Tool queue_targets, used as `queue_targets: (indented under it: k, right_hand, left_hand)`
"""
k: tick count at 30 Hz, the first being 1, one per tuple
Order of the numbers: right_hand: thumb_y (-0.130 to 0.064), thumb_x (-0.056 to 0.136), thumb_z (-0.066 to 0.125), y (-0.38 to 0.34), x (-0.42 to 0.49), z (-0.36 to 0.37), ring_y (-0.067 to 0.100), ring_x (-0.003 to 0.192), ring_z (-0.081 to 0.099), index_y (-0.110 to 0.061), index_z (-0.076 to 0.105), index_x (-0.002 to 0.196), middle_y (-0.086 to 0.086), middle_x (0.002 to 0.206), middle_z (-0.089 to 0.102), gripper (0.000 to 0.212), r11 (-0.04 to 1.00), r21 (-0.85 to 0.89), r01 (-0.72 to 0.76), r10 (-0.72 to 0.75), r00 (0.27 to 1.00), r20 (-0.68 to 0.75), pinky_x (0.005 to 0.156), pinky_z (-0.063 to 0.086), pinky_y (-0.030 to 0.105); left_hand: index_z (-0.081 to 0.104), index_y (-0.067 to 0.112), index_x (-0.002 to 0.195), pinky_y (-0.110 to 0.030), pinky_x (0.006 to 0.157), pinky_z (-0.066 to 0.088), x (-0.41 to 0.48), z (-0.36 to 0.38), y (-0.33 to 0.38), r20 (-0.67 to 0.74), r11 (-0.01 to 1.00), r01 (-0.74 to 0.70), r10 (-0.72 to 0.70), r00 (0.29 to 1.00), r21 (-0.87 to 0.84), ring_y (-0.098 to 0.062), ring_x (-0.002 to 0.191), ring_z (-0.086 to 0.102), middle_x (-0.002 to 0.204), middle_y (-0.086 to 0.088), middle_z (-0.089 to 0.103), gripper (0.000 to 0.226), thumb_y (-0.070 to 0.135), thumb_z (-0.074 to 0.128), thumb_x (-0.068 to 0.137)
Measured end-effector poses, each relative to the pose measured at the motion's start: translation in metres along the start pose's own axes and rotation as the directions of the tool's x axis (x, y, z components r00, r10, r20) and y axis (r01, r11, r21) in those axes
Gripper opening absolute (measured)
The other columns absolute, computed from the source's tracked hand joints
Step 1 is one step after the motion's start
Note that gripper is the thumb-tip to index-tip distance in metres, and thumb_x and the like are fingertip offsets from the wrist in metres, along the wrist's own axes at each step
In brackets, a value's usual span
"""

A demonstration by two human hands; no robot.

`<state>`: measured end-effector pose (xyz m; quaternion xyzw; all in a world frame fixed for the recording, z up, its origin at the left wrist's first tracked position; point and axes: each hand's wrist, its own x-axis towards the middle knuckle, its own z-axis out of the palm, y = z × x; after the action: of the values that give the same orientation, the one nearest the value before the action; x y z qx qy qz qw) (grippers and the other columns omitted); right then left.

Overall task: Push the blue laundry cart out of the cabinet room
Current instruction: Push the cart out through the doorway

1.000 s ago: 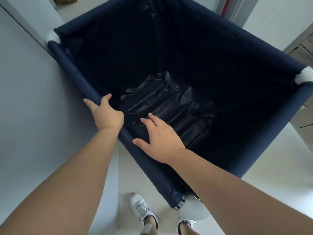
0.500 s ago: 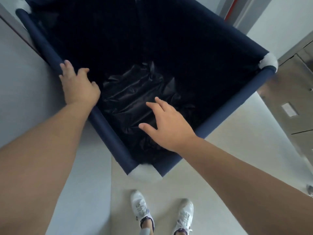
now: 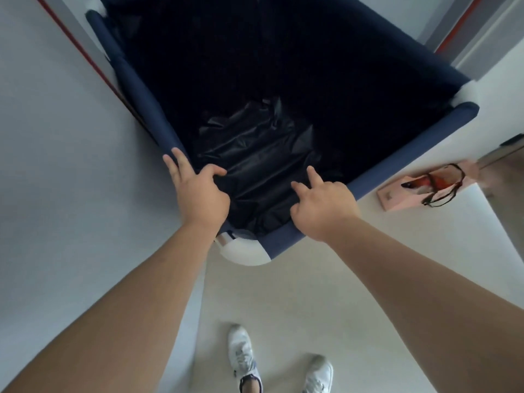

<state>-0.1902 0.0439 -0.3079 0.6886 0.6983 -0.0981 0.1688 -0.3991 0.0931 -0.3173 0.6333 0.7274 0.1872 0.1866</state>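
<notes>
The blue laundry cart [image 3: 408,154] fills the upper middle of the view, a deep navy fabric bin with white corner caps and a crumpled black liner at its bottom. Its near corner points at me. My left hand [image 3: 198,194] grips the left rim beside that corner, thumb inside the bin. My right hand [image 3: 323,208] rests on the right rim just past the corner, fingers curled over the fabric edge. The cart's far side lies between door-frame edges at the top.
A pale wall [image 3: 56,165] runs along the left, close against the cart. A pink paper bag with black handles [image 3: 433,188] lies on the floor right of the cart. A door frame with a red strip [image 3: 459,29] stands top right. My white shoes [image 3: 243,355] are below.
The cart has swung so its near corner faces me. My left hand slid down the left rim toward the corner, and my right hand dropped from above the liner onto the right rim.
</notes>
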Motion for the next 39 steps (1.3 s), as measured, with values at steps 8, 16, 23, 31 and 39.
queue_targets:
  k: [8,16,23,31,39]
  right_hand:
    - [-0.041,0.093,0.026,-0.012,0.003,0.005,0.028,0.116,0.055,-0.030,0.035,0.153,0.012,0.169,0.013,0.062,0.995,0.098,-0.027,0.037,0.994,-0.101,0.090,0.038,0.041]
    - [-0.039,0.094,0.031,-0.021,0.059,-0.021,0.030,0.131,0.047,-0.025,0.042,0.149,0.013,0.167,0.021,0.057,0.987,0.161,-0.023,0.049,0.986,-0.160,0.102,0.038,0.042]
    - [-0.037,0.093,0.034,-0.028,0.106,-0.037,0.030,0.128,0.050,-0.025,0.051,0.142,0.013,0.166,0.026,0.054,0.976,0.212,-0.047,0.089,0.977,-0.195,0.102,0.038,0.042]
    - [-0.047,0.095,0.031,-0.031,0.140,-0.046,0.031,0.119,0.055,-0.024,0.055,0.137,0.014,0.163,0.032,0.053,0.986,0.167,-0.021,0.059,0.972,-0.229,0.093,0.040,0.045]
    - [-0.045,0.099,0.035,-0.013,0.168,-0.054,0.033,0.139,0.042,-0.023,0.048,0.142,0.013,0.165,0.025,0.050,0.954,0.228,0.194,-0.141,0.963,-0.229,0.118,0.023,0.054]
  left_hand:
    - [0.077,0.019,0.095,-0.047,0.125,-0.003,0.047,-0.008,-0.016,-0.070,0.993,-0.111,0.113,0.991,0.038,-0.028,0.158,0.009,0.166,-0.018,0.025,0.048,-0.018,0.055,0.074]
    - [0.079,0.019,0.093,-0.051,0.125,-0.002,0.109,-0.013,-0.017,-0.067,0.994,-0.109,0.110,0.992,0.019,-0.030,0.157,0.010,0.165,-0.018,0.028,0.047,-0.018,0.055,0.075]
    - [0.075,0.013,0.101,-0.053,0.126,0.006,0.145,-0.012,-0.019,-0.068,0.998,-0.060,0.058,0.996,-0.027,-0.029,0.158,0.003,0.168,-0.017,0.019,0.042,-0.015,0.053,0.078]
    - [0.067,0.025,0.124,-0.060,0.123,0.003,0.120,-0.005,0.003,0.053,0.965,0.016,-0.031,0.998,0.263,-0.037,0.156,-0.011,0.170,-0.018,0.008,0.037,0.044,0.053,0.096]
    - [0.071,0.018,0.114,-0.051,0.116,0.026,0.085,0.034,0.068,0.166,0.937,-0.064,0.006,0.986,0.343,-0.029,0.136,0.048,0.142,-0.008,0.060,0.049,0.041,0.028,0.104]
